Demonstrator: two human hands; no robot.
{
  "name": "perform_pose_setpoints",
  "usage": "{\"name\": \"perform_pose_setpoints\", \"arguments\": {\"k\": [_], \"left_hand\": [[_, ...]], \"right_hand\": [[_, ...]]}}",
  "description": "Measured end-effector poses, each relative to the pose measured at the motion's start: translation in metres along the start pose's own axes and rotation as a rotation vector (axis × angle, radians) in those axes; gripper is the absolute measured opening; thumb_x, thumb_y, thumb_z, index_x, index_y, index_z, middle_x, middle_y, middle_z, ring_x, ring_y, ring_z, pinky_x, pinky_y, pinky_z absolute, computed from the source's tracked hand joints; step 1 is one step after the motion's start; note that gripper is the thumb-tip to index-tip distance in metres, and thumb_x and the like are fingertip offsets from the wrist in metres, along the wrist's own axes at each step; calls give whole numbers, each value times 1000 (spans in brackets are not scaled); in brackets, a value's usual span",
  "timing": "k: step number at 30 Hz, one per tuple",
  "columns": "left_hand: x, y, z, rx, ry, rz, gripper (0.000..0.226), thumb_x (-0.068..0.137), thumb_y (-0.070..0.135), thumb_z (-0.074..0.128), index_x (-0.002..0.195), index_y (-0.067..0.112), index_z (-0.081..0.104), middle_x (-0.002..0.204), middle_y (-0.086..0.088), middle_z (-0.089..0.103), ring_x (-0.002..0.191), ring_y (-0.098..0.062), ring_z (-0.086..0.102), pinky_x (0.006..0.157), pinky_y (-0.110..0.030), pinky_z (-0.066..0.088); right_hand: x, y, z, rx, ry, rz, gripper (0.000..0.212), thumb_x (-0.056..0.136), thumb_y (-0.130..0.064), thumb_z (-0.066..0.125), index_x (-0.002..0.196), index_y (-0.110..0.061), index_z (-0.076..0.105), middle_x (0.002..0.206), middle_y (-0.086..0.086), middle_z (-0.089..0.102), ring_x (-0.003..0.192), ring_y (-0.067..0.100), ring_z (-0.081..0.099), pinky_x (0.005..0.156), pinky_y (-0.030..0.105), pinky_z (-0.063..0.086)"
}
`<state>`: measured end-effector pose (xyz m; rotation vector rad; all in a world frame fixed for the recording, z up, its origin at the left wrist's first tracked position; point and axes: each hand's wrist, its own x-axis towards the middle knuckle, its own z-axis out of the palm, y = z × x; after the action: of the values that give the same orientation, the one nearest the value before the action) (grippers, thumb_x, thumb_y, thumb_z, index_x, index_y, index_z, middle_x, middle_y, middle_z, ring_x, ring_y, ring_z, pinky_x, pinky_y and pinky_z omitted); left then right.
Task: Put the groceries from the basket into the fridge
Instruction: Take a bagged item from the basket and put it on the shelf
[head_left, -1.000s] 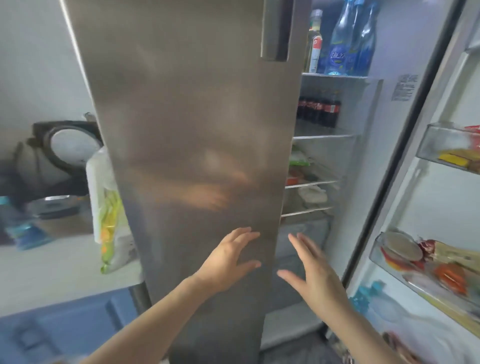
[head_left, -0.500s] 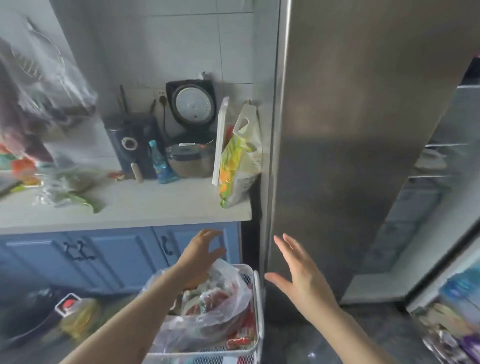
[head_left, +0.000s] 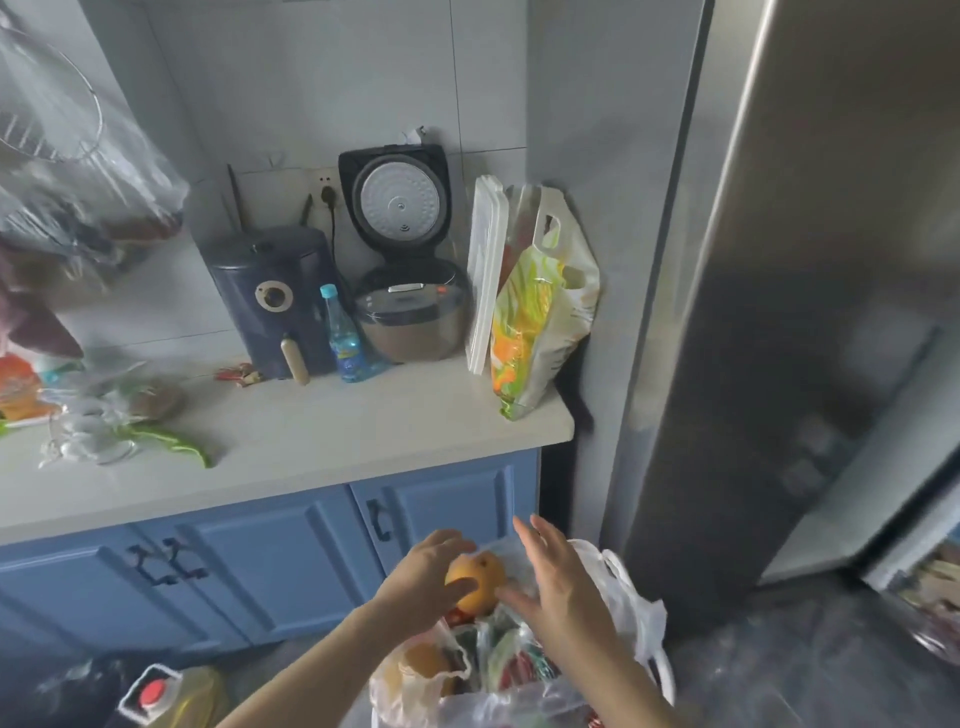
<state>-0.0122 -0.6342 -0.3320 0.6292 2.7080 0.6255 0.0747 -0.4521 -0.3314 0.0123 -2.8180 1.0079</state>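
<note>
My left grip (head_left: 423, 577) curls round an orange (head_left: 477, 581), held just above the bags (head_left: 524, 660) of groceries near me. My right grip (head_left: 558, 587) is spread, fingers straight, its thumb touching the orange. The fridge (head_left: 810, 260) stands right; the table (head_left: 322, 431) lies far left.

We see the left hand (head_left: 428, 574) holding an orange fruit (head_left: 477, 581), thumb in front of it and fingers curled behind. The right hand (head_left: 558, 587) is just right of the fruit, its fingers (head_left: 535, 538) straight and spread. Below the fingers lie plastic bags (head_left: 631, 608) with groceries. Beyond the fingertips are blue cabinets (head_left: 291, 566) and a counter (head_left: 322, 441); to their right stands the steel fridge door (head_left: 779, 312).
</note>
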Motion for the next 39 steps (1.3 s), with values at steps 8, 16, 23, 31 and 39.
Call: {"name": "perform_pose_setpoints", "arguments": {"k": [8, 16, 23, 31, 39], "left_hand": [[13, -19, 47, 53, -84, 108, 46, 91, 44, 57, 135, 37, 47, 143, 19, 35, 126, -8, 42, 103, -20, 30], [7, -3, 108, -34, -166, 179, 59, 87, 36, 63, 141, 26, 40, 146, 7, 37, 131, -12, 40, 111, -26, 32], [-15, -5, 156, -25, -155, 76, 109, 73, 49, 70, 152, 17, 2, 159, -3, 0, 146, -23, 1, 120, -38, 8], [-20, -5, 169, -78, -35, 92, 110, 74, 45, 67, 150, 10, -5, 159, -4, 0, 147, -20, -4, 117, -30, -2], [-18, -7, 171, -113, -24, 50, 119, 67, 51, 71, 151, 13, -3, 159, -1, -1, 147, -19, -4, 119, -32, 1]], "right_hand": [[-19, 41, 49, -87, -9, 199, 81, 81, -64, 46, 149, -26, 25, 156, 0, 26, 140, 15, 31, 114, 32, 24], [-48, 88, 49, -229, -116, 194, 109, 55, -64, 71, 147, -42, 17, 149, -18, 29, 140, 9, 24, 116, 41, 21], [-96, 113, 55, -223, -221, 290, 122, 53, -74, 62, 151, -33, 3, 159, -11, 2, 146, 12, 7, 112, 41, 32], [-57, 75, 66, -349, -40, 62, 80, 73, -75, 44, 142, -37, 32, 151, -18, 31, 140, 11, 32, 107, 52, 35], [-36, 91, 56, -348, -314, 131, 108, 64, -80, 56, 149, -43, 1, 158, -20, 0, 147, 11, 4, 118, 44, 15]]}}
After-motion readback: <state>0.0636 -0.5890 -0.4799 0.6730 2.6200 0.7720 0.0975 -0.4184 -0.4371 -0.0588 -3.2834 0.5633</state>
